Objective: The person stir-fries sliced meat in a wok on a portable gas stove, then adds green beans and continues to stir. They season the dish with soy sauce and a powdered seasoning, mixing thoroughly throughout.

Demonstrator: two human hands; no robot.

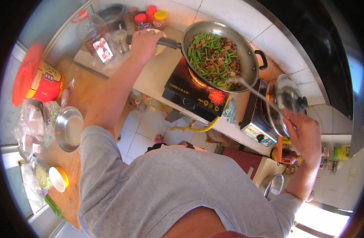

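My left hand (146, 44) is closed around the dark handle (167, 42) of a wok (248, 67), which sits over the lit flame of a black gas stove (188, 92). Cut green beans and browned meat pieces (214, 59) lie in the wok. On the right, my right hand (302, 134) grips the end of a long metal utensil (259, 95); its head is in the food at the wok's lower edge and is blurred, so its shape is hard to tell. Behind the left hand stands a pale plate or bowl (160, 50), partly covered by the hand and the handle.
Right of the wok, a second gas stove (256, 131) bears a lidded pan (289, 95). Jars (160, 19), a large plastic bottle (89, 29) and a lit phone (103, 50) stand at back left. A wooden table (72, 178) holds a metal basin (69, 129) and a paper bowl (58, 179). A range hood (315, 44) hangs at upper right.
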